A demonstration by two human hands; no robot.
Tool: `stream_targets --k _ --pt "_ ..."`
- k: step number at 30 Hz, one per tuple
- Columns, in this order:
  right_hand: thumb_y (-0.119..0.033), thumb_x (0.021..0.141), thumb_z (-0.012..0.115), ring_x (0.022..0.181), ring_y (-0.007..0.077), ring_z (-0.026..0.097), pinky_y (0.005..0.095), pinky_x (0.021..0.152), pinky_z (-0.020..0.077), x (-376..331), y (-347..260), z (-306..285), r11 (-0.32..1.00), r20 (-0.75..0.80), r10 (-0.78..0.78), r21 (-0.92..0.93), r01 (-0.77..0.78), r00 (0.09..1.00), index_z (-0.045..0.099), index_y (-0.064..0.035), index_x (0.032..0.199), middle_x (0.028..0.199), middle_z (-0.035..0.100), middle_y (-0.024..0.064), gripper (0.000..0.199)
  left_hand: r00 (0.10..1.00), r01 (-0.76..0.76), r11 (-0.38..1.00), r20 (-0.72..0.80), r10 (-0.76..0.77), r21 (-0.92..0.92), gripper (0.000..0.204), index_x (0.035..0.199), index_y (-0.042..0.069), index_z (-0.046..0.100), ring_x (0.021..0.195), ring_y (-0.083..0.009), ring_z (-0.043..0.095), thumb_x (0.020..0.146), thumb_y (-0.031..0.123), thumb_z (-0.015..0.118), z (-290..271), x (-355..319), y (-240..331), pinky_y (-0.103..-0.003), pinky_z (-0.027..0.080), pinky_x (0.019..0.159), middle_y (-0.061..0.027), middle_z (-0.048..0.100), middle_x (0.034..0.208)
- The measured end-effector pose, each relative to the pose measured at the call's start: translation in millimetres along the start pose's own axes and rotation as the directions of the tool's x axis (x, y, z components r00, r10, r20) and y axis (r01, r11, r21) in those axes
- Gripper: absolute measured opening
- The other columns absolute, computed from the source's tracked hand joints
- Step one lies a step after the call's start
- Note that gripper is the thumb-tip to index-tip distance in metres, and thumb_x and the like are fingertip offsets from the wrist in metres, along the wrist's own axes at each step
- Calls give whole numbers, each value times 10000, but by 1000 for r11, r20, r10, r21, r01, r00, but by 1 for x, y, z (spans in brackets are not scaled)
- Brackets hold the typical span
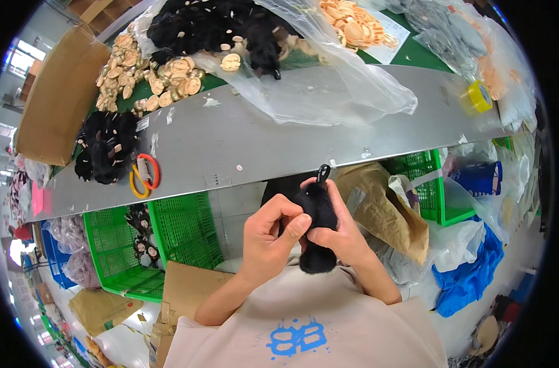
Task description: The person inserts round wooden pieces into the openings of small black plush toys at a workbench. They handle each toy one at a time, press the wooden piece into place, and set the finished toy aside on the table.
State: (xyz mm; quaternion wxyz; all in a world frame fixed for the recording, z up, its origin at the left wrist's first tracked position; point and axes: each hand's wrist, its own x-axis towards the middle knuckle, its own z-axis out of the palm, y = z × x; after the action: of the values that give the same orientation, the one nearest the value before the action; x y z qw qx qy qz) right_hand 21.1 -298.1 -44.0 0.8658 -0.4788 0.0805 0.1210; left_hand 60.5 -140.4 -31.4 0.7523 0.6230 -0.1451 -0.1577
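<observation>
Between my hands, just off the near edge of the metal table, is a small black plush piece with a black loop at its top. My right hand is wrapped around it from the right, thumb pressed on its front. My left hand is closed in a pinch at its left side; whether a small part sits between those fingertips is hidden. The plush's rounded lower end hangs below my right thumb.
On the table lie orange-and-yellow-handled snips, black plush pieces, round beige parts, a plastic bag and yellow tape. Green crates and a brown sack stand below.
</observation>
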Motion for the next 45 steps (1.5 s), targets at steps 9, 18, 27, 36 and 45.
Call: stream_targets --k 9,18,27,36,45 --pt "-67 697 636 710 166 624 311 621 557 12 -3 4 988 -18 141 67 -139 990 361 -65 1412 1000 574 79 766 999 29 997 -37 -26 75 199 882 10 566 696 -51 393 994 154 644 -7 2 -4 -213 317 591 13 484 820" --pt "23 790 575 632 158 606 312 566 541 20 2 11 965 -22 216 154 -210 976 387 -64 1374 936 582 60 619 976 -135 949 -126 177 283 234 873 30 536 665 -74 388 999 199 638 -12 3 -15 -228 330 571 -12 470 803" --pt "-72 802 542 638 180 609 311 546 516 26 8 4 949 -31 245 211 -234 969 510 -7 1250 921 618 88 453 936 -268 871 -102 336 412 153 1045 7 623 841 -179 574 895 28 648 -30 6 -15 -286 470 721 -121 608 982" --pt "-239 747 561 618 258 569 340 504 451 31 10 -22 642 453 489 392 -659 745 545 20 1130 837 618 184 463 926 -234 960 336 172 152 524 1314 -28 574 1185 -287 558 808 73 668 -60 31 1 -399 427 1028 -152 643 1242" --pt "-173 903 608 825 147 611 277 752 489 42 -58 -28 674 169 -172 -698 241 971 639 8 1139 960 680 79 299 994 -21 980 105 1 195 378 1113 -23 619 983 -147 603 775 24 782 -54 39 -10 -271 474 875 -93 632 1135"
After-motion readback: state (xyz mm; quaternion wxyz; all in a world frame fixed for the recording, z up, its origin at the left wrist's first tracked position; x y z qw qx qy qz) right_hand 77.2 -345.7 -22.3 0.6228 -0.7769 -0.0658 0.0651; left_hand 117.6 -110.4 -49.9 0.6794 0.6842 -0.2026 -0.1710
